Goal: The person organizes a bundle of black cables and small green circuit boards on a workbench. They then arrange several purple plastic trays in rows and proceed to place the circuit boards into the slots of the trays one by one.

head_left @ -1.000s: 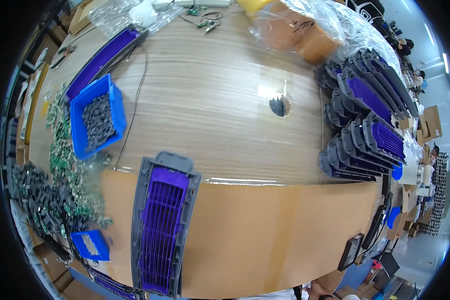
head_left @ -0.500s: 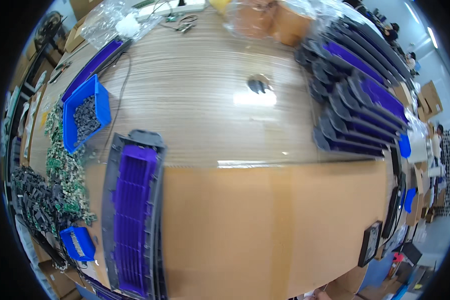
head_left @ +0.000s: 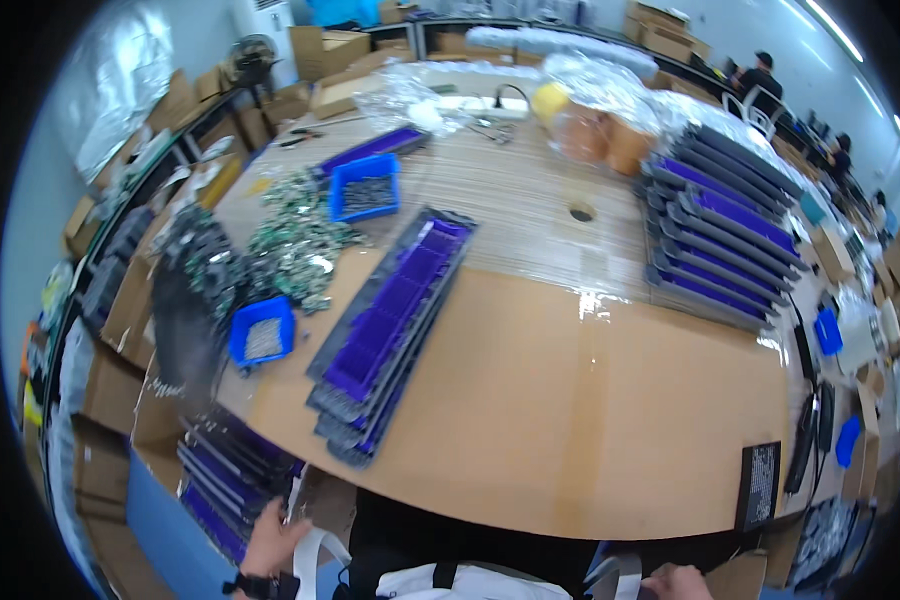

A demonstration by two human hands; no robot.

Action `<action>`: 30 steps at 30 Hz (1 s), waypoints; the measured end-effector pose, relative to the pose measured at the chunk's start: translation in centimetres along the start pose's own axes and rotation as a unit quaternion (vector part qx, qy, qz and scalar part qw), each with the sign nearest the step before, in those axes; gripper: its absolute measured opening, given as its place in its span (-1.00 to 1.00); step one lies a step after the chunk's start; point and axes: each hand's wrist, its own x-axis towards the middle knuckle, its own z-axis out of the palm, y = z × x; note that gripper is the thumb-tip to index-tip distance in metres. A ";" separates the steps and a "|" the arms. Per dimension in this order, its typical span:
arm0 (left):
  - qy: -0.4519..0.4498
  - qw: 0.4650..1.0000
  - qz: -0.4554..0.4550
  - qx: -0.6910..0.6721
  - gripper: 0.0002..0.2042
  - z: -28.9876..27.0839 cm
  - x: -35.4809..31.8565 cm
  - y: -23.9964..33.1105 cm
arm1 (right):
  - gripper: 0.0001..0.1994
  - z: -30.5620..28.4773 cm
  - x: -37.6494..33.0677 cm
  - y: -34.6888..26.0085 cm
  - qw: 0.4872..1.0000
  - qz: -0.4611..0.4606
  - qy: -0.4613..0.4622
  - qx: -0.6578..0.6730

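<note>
1. Leftmost, below the table edge: a low stack of trays (head_left: 225, 480), grey frames with purple inserts, stands among cardboard boxes (head_left: 105, 385). I judge this stack to be the work in hand.
2. My left hand (head_left: 270, 538), a dark watch on its wrist, reaches down to the near end of that stack. The fingers (head_left: 288, 512) point at the tray edges and look loosely extended, but I cannot tell whether they pinch anything.
3. On the table (head_left: 570, 400), left part: a small blue bin (head_left: 263, 338) of pale parts, a heap of green circuit boards (head_left: 295, 240) and a larger blue bin (head_left: 367, 187) of dark parts.
4. Centre-left: a second stack of trays (head_left: 395, 320) lies slantwise on the table, well apart from both hands.
5. Right: rows of trays (head_left: 720, 230) overlap like shingles, and a black device (head_left: 760, 485) lies near the table edge.
6. Bottom edge, right: my right hand (head_left: 675, 582) shows only its knuckles, so the state of its fingers cannot be told.
7. Judgement: lifting from the low stack calls for a firm grip on one frame edge, with the right hand brought across for support.
</note>
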 end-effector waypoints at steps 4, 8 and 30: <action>-0.030 0.987 -0.008 -0.158 -0.56 -6.2 0.8 7.7 | -0.79 -9.1 -1.7 -8.8 0.974 -0.124 0.182 0.048; -0.085 0.970 0.057 -0.218 -0.61 -10.3 3.4 11.1 | -0.78 -13.8 -4.3 -12.6 0.946 -0.162 0.276 0.055; 0.010 0.967 0.127 -0.220 -0.41 -9.1 6.6 16.5 | -0.45 -9.5 7.6 -25.3 0.885 -0.348 0.070 0.302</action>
